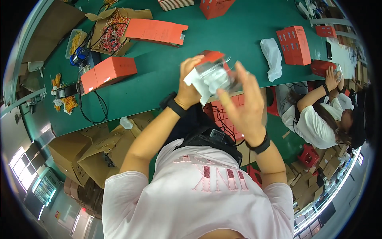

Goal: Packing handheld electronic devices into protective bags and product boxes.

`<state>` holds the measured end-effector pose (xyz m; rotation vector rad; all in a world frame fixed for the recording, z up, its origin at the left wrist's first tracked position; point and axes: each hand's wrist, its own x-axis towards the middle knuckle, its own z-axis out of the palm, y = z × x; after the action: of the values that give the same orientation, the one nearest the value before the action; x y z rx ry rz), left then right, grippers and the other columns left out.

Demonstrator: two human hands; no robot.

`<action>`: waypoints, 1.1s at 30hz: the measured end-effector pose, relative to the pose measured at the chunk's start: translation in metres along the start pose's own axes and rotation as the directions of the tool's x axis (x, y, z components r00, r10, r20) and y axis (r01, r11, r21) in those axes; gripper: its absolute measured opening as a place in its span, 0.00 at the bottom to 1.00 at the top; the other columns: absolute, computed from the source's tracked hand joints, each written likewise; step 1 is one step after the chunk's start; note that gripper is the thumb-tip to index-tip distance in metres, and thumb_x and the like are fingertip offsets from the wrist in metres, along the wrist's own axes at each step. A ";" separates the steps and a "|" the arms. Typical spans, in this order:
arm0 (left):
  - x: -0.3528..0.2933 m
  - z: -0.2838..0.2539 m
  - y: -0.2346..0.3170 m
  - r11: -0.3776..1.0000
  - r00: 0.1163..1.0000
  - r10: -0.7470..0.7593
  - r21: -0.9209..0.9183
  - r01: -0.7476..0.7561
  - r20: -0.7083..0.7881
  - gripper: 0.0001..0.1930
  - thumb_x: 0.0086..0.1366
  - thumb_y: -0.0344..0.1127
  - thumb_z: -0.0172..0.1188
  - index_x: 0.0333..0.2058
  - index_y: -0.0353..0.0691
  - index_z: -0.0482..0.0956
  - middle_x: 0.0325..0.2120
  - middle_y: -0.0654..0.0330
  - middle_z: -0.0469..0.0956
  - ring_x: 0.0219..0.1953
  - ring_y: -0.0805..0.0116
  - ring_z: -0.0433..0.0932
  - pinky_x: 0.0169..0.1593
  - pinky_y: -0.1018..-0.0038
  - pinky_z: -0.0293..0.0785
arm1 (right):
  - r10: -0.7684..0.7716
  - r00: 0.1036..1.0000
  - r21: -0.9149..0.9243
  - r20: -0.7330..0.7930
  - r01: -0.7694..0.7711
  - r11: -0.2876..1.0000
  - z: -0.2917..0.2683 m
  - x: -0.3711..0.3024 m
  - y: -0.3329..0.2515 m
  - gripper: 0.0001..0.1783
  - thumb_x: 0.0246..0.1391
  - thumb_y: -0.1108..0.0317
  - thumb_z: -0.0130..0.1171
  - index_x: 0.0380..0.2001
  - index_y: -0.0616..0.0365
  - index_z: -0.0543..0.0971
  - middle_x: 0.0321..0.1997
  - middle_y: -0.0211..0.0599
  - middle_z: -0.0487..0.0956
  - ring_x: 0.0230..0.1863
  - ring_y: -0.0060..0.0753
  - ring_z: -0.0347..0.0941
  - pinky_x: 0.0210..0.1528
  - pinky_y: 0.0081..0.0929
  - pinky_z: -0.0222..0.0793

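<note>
My left hand is closed round the side of a small red box. The white inner flaps of the box stick out on the side toward me. Crumpled clear plastic, blurred and shiny, bulges from the opening. Just right of it, my right hand has its fingers stretched apart and smeared a little by motion. Whether a fingertip touches the plastic I cannot tell. Both hands are above the front edge of the green table.
On the left stand red boxes and a carton of coloured wire pieces, near a blue-and-black device. A white plastic bag lies near a red carton on the right. Beyond, a co-worker handles another red box.
</note>
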<state>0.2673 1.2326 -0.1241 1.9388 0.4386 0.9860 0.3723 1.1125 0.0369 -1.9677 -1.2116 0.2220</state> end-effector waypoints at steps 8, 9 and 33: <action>-0.015 0.022 -0.003 0.994 0.995 -0.105 0.029 0.105 -0.004 0.48 0.43 0.42 0.80 0.61 0.39 0.64 0.57 0.50 0.68 0.58 0.51 0.69 0.61 0.60 0.68 | 0.221 0.953 -0.112 0.208 -0.201 0.973 0.009 0.006 0.029 0.25 0.57 0.68 0.65 0.56 0.64 0.74 0.47 0.46 0.81 0.48 0.43 0.78 0.53 0.36 0.72; -0.014 0.019 -0.005 0.995 0.995 -0.084 0.065 0.080 0.054 0.48 0.42 0.42 0.81 0.61 0.39 0.64 0.57 0.50 0.68 0.58 0.51 0.69 0.61 0.60 0.68 | 0.294 0.920 -0.096 0.258 -0.278 0.956 -0.001 0.012 0.029 0.22 0.57 0.70 0.63 0.55 0.64 0.75 0.46 0.45 0.82 0.47 0.41 0.78 0.52 0.33 0.72; 0.043 -0.027 -0.006 0.939 0.716 -0.104 -0.169 0.300 0.690 0.53 0.45 0.33 0.75 0.69 0.44 0.55 0.62 0.50 0.67 0.64 0.47 0.66 0.67 0.58 0.63 | -0.003 0.874 -0.226 0.485 0.128 0.966 -0.033 -0.010 0.111 0.17 0.47 0.68 0.69 0.39 0.58 0.75 0.49 0.44 0.72 0.50 0.49 0.72 0.54 0.41 0.68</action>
<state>0.2728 1.2779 -0.1015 1.7932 0.0783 0.1322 0.4591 1.0617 -0.0215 -2.1566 -1.6947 0.5774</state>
